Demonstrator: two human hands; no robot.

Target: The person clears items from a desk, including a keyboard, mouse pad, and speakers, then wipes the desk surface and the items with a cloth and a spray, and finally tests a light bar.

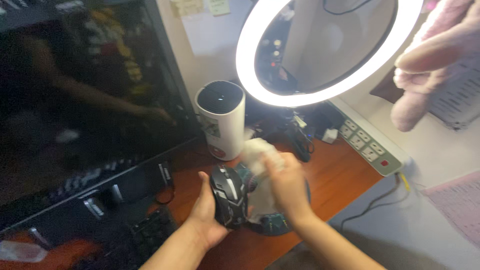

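My left hand (206, 212) grips a black and silver computer mouse (229, 196), holding it up on its side just above a dark round mouse pad (275, 225). My right hand (286, 187) holds a crumpled white cloth (257, 155) pressed against the mouse's right side; this hand is blurred. Both hands meet over the front of a reddish wooden desk (340, 175).
A large dark monitor (85, 100) fills the left, with a black keyboard (150, 232) below it. A white cylindrical device (221, 120) stands behind the mouse, a lit ring light (325, 50) above. A white power strip (370, 147) lies right; a pink plush toy (435, 55) hangs top right.
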